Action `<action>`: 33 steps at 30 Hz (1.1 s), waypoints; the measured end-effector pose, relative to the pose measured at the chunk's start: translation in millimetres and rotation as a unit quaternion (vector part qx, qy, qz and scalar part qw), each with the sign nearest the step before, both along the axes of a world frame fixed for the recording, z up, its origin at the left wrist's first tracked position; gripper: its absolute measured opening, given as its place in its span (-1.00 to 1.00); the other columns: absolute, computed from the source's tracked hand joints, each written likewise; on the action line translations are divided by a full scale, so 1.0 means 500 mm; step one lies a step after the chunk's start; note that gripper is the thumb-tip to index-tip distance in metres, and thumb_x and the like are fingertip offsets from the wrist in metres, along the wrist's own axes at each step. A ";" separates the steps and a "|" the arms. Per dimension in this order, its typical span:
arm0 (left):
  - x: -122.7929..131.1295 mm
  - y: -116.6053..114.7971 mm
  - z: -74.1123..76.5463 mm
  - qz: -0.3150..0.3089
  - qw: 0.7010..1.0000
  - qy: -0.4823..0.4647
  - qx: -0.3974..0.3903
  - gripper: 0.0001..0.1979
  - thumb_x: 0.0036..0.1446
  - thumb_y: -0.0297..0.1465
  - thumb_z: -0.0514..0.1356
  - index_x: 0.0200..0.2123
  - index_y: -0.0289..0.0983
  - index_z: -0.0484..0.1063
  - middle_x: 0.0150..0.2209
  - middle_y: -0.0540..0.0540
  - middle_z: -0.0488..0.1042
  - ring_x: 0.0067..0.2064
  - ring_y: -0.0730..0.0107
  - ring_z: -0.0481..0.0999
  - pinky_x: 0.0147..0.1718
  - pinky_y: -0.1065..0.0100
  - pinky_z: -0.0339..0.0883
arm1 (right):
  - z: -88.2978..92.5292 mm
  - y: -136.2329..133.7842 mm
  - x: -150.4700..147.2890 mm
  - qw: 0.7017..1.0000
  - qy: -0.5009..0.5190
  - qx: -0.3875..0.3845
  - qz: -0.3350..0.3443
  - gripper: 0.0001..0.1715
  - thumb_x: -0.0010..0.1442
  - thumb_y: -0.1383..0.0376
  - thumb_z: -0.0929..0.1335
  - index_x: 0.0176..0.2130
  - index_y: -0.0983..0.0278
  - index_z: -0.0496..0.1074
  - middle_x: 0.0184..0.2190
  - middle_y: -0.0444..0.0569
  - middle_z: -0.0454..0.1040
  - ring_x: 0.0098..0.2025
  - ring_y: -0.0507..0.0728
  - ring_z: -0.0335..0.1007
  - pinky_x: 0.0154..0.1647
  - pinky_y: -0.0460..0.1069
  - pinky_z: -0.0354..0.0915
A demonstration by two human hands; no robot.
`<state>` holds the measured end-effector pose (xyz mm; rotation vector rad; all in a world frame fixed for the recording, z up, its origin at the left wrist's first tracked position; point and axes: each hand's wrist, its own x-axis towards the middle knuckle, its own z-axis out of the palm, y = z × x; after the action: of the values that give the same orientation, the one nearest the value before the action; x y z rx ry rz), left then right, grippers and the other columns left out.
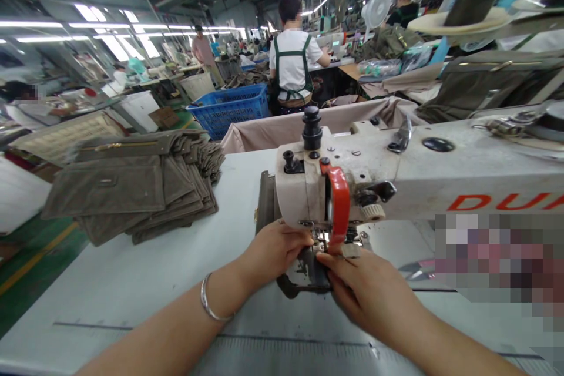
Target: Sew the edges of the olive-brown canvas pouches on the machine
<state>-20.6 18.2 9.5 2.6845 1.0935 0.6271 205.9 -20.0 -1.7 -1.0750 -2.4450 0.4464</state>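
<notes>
My left hand (275, 249) and my right hand (365, 291) meet under the head of a cream sewing machine (396, 179), close to the needle and its red guard (339, 205). Both hands have fingers closed on a small dark fabric piece (306, 276) lying on the machine bed. A silver bracelet circles my left wrist. The needle itself is mostly hidden by the guard and my fingers.
A stack of olive-brown fabric pieces (136, 191) lies on the white table (132, 282) at the left. A blue basket (231, 108) and a person in a green apron (293, 61) are behind. More fabric heaps lie at the far right.
</notes>
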 end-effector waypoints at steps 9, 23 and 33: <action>0.001 0.008 -0.018 0.064 0.998 -0.003 0.021 -0.81 0.21 -0.49 0.18 -0.19 -0.18 0.58 -0.18 -0.05 0.61 -0.09 0.24 0.55 -0.03 0.19 0.43 | -0.003 0.004 0.002 1.000 -0.004 -0.010 -0.006 -0.62 0.25 0.39 0.22 0.02 0.20 0.42 -0.07 0.06 0.45 -0.08 0.25 0.42 -0.08 0.19 0.40; 0.039 -0.053 0.058 0.113 0.988 0.046 -0.097 -0.84 0.16 -0.46 0.24 -0.17 -0.23 0.55 -0.17 -0.06 0.59 -0.12 0.22 0.56 -0.04 0.19 0.44 | 0.003 0.005 0.004 1.000 0.017 -0.025 -0.007 -0.64 0.23 0.40 0.21 -0.05 0.22 0.45 -0.16 0.07 0.47 -0.12 0.24 0.44 -0.11 0.17 0.41; 0.070 -0.193 0.052 0.089 0.986 0.100 -0.096 -0.38 0.03 -0.23 0.35 0.12 -0.36 0.35 0.15 -0.30 0.37 0.13 -0.09 0.35 0.11 -0.07 0.33 | -0.011 0.002 0.015 0.998 0.066 -0.008 0.022 -0.57 0.20 0.46 0.24 0.01 0.19 0.47 -0.14 0.06 0.47 -0.10 0.21 0.40 -0.10 0.12 0.38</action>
<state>14.6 -78.5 35.7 2.5424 1.3804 0.2640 213.4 -18.8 -7.0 -0.9682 -2.3571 0.5348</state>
